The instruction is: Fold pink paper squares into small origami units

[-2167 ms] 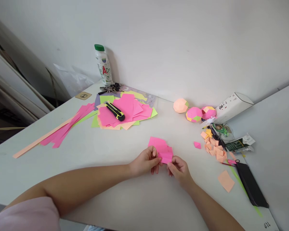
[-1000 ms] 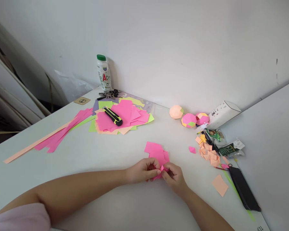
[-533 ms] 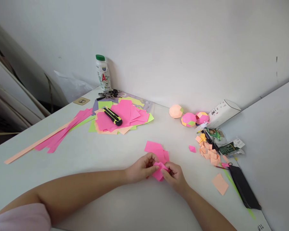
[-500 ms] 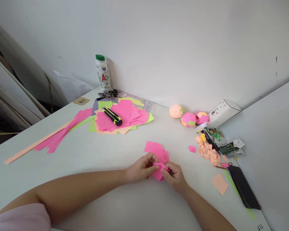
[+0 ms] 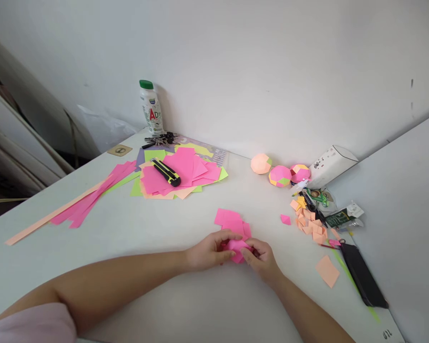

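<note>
Between both hands is a small piece of pink paper (image 5: 237,247), partly folded, its edges covered by fingers. My left hand (image 5: 214,248) pinches its left side with thumb below and fingers above. From the right, my right hand (image 5: 261,259) grips the other side between thumb and forefinger. Just beyond the fingers, more pink paper pieces (image 5: 230,218) lie flat on the table, overlapping. A little folded pink piece (image 5: 285,219) rests to the right of them.
A box cutter (image 5: 167,172) lies on a pile of coloured paper (image 5: 196,166); paper strips (image 5: 93,197) are at left. Along the wall stand a bottle (image 5: 151,108) and paper balls (image 5: 260,163). Folded orange pieces (image 5: 311,224) and a black pouch (image 5: 363,276) sit at right.
The left fingers have stretched out along the paper's top edge, and the held paper has tilted in the hands. The things on the table stay where they were.
</note>
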A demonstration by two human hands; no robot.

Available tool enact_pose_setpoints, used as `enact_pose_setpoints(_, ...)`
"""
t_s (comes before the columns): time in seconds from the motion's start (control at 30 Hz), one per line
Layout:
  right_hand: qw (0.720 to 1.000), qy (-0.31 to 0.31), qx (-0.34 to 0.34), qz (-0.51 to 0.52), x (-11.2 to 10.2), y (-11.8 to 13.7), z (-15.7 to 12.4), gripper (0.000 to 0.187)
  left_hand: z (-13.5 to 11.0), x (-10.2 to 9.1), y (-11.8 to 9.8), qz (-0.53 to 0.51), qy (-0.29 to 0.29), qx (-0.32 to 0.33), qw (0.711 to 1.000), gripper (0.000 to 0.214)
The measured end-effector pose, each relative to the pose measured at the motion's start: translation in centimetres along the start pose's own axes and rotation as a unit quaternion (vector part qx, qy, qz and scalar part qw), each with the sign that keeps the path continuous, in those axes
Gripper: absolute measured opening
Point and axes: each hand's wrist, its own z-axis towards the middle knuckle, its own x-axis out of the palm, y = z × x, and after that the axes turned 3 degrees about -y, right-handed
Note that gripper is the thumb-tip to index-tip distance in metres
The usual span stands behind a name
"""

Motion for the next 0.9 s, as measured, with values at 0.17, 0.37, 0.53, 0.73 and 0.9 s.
enact_pose_setpoints(0.17, 1.000, -0.010, 0.000, 0.003, -0.1, 0.1, 0.0, 0.020, -0.1, 0.2, -0.4, 0.045, 0.020, 0.022, 0.999, 0.034)
enact_pose_setpoints(0.37, 0.998, -0.030, 0.016, 0.044, 0.1, -0.2, 0.0, 0.019, -0.3, 0.4, -1.2, 0.085, 0.037, 0.036, 0.995, 0.028)
enact_pose_setpoints(0.53, 0.997, -0.041, 0.017, 0.068, 0.1, -0.3, -0.1, 0.020, -0.4, 0.6, -1.4, 0.109, 0.029, 0.048, 0.992, 0.031)
enact_pose_setpoints(0.73, 0.997, -0.046, -0.005, 0.059, -0.2, -0.7, 0.1, 0.015, -0.3, 0.4, -1.1, 0.125, 0.034, 0.049, 0.990, 0.035)
enact_pose_setpoints(0.9, 0.996, -0.048, -0.010, 0.070, -0.3, -0.9, 0.3, 0.010, -0.3, 0.4, -1.0, 0.127, 0.036, 0.060, 0.989, 0.034)
